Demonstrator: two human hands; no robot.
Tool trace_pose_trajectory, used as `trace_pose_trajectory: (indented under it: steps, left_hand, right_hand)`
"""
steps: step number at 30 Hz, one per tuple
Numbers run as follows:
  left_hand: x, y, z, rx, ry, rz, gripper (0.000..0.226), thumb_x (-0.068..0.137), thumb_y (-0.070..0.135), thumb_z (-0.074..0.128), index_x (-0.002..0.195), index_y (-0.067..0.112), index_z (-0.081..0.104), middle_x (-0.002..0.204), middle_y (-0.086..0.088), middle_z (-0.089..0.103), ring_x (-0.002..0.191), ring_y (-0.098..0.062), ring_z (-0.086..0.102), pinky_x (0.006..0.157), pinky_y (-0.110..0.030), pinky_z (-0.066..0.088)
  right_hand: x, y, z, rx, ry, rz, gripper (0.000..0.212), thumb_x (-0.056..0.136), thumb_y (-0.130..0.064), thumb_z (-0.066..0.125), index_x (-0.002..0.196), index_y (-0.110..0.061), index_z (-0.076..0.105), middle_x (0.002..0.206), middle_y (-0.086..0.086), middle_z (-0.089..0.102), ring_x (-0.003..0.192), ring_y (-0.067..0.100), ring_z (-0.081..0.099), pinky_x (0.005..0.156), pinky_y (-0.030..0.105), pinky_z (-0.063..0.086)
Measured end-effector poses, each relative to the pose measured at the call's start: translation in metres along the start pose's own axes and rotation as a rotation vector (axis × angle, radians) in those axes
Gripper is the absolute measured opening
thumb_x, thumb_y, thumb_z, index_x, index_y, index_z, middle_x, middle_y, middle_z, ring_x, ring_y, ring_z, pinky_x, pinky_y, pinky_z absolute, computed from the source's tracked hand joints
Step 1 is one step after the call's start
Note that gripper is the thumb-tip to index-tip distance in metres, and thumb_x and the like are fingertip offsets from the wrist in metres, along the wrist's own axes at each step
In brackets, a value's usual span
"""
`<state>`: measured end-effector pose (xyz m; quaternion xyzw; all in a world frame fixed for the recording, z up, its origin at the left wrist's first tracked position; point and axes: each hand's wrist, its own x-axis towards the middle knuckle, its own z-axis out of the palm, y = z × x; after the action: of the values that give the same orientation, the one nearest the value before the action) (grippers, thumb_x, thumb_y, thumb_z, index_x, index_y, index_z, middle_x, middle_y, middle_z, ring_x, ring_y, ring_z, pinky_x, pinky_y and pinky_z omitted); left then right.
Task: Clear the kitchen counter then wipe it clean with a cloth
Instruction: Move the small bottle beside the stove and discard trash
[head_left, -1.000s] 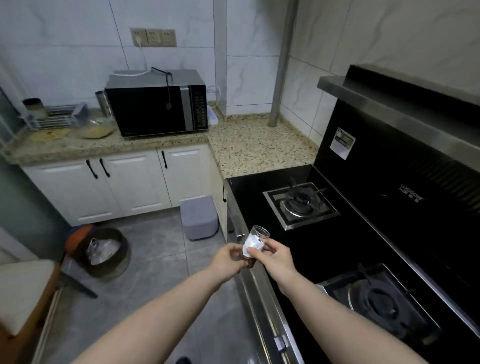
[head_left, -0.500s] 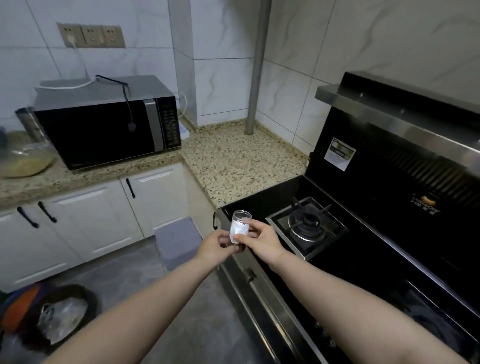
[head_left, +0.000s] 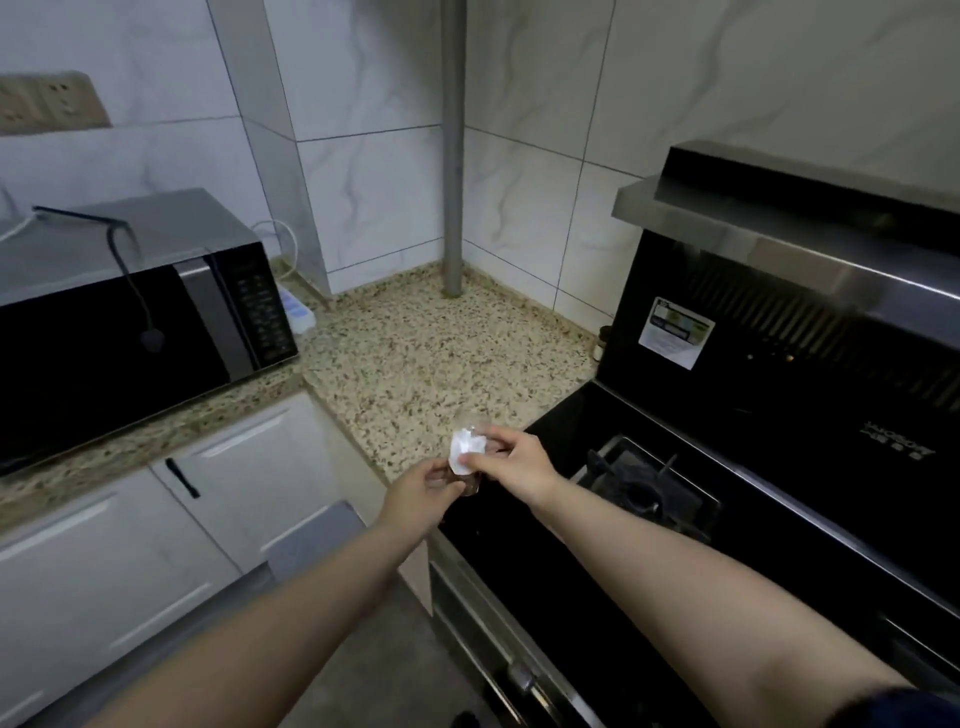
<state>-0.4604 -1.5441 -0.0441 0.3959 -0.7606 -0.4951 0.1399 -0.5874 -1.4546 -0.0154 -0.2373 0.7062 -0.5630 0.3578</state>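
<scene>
Both hands meet over the speckled granite counter (head_left: 436, 358) edge: my left hand (head_left: 423, 486) grips the base of a small clear glass jar (head_left: 470, 457) with white paper label, contents blurred, while my right hand (head_left: 519, 462) pinches its side. A black gas stove (head_left: 644, 483) lies right, a black microwave (head_left: 130, 322) left.

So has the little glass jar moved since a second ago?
Yes. The glass jar, held by both hands, went from over the stove's front edge toward the speckled counter, now at its corner.
</scene>
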Motion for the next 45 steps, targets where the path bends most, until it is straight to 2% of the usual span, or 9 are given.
trace_pose_trajectory:
  steps: [7, 12, 15, 21, 24, 27, 30, 36, 45]
  left_hand:
    - [0.108, 0.009, -0.06, 0.036, -0.037, -0.002, 0.03, 0.082, 0.023, 0.076, 0.11, 0.023, 0.066, 0.105, 0.004, 0.07, 0.105, -0.012, 0.065, 0.097, -0.033, 0.051]
    - [0.158, 0.028, -0.06, -0.058, -0.058, -0.004, 0.033, 0.077, 0.027, 0.079, 0.107, 0.019, 0.068, 0.099, 0.005, 0.072, 0.094, -0.011, 0.067, 0.09, -0.033, 0.053]
    - [0.194, 0.041, -0.046, -0.09, -0.167, 0.02, 0.043, 0.064, 0.041, 0.08, 0.102, 0.027, 0.069, 0.089, 0.006, 0.075, 0.087, -0.011, 0.071, 0.084, -0.031, 0.054]
    - [0.257, 0.07, 0.003, -0.053, -0.424, 0.093, 0.034, 0.078, 0.014, 0.08, 0.104, 0.029, 0.064, 0.094, 0.006, 0.074, 0.088, -0.006, 0.07, 0.082, -0.029, 0.057]
    - [0.303, 0.076, 0.043, 0.033, -0.545, 0.163, 0.04, 0.066, 0.021, 0.085, 0.101, 0.018, 0.066, 0.098, -0.005, 0.075, 0.093, -0.021, 0.072, 0.081, -0.05, 0.058]
    - [0.349, 0.078, 0.086, 0.072, -0.64, 0.18, 0.037, 0.064, 0.017, 0.082, 0.099, 0.015, 0.068, 0.095, -0.007, 0.075, 0.093, -0.027, 0.072, 0.081, -0.047, 0.058]
    - [0.38, 0.089, 0.118, 0.078, -0.598, 0.161, 0.056, 0.057, 0.032, 0.087, 0.104, 0.015, 0.061, 0.093, 0.0, 0.072, 0.087, -0.019, 0.071, 0.078, -0.043, 0.059]
    - [0.443, 0.106, 0.176, 0.144, -0.462, 0.178, 0.046, 0.065, 0.025, 0.085, 0.097, 0.021, 0.053, 0.087, 0.003, 0.067, 0.075, -0.018, 0.064, 0.063, -0.029, 0.05]
    - [0.491, 0.107, 0.242, 0.115, -0.449, 0.159, 0.043, 0.074, 0.018, 0.08, 0.098, 0.021, 0.044, 0.09, 0.002, 0.06, 0.08, -0.022, 0.06, 0.066, -0.026, 0.04]
  right_hand:
    - [0.117, -0.037, 0.027, 0.094, -0.022, 0.046, 0.042, 0.08, -0.005, 0.076, 0.119, -0.013, 0.064, 0.088, -0.006, 0.067, 0.079, 0.002, 0.064, 0.068, 0.009, 0.048]
    - [0.159, -0.053, 0.014, 0.043, -0.026, 0.022, 0.038, 0.081, 0.005, 0.072, 0.117, -0.004, 0.064, 0.089, 0.001, 0.067, 0.086, 0.012, 0.065, 0.073, 0.016, 0.053]
    - [0.181, -0.055, -0.006, 0.055, 0.035, 0.014, 0.035, 0.083, 0.011, 0.065, 0.117, 0.001, 0.065, 0.094, 0.008, 0.067, 0.083, 0.012, 0.064, 0.07, 0.012, 0.054]
    - [0.203, -0.032, -0.056, 0.1, 0.208, 0.063, 0.034, 0.084, 0.005, 0.07, 0.117, -0.002, 0.068, 0.103, 0.009, 0.068, 0.087, 0.014, 0.066, 0.082, 0.017, 0.055]
    - [0.215, -0.018, -0.08, 0.127, 0.327, 0.089, 0.029, 0.085, 0.006, 0.068, 0.111, -0.004, 0.07, 0.099, 0.01, 0.07, 0.087, 0.015, 0.066, 0.089, 0.027, 0.055]
    - [0.232, -0.011, -0.098, 0.191, 0.464, 0.151, 0.023, 0.09, 0.005, 0.063, 0.111, -0.002, 0.069, 0.098, 0.011, 0.071, 0.081, 0.013, 0.066, 0.082, 0.024, 0.055]
    - [0.248, -0.004, -0.11, 0.221, 0.596, 0.205, 0.025, 0.093, 0.004, 0.059, 0.116, 0.001, 0.068, 0.098, 0.007, 0.069, 0.086, 0.01, 0.063, 0.084, 0.018, 0.051]
    - [0.26, 0.011, -0.12, 0.39, 0.772, 0.319, 0.031, 0.097, 0.008, 0.047, 0.103, -0.015, 0.068, 0.099, 0.003, 0.071, 0.087, 0.013, 0.066, 0.073, 0.018, 0.053]
    - [0.267, 0.042, -0.123, 0.486, 0.871, 0.387, 0.03, 0.097, 0.002, 0.05, 0.116, -0.014, 0.068, 0.112, 0.007, 0.071, 0.099, 0.023, 0.068, 0.093, 0.037, 0.053]
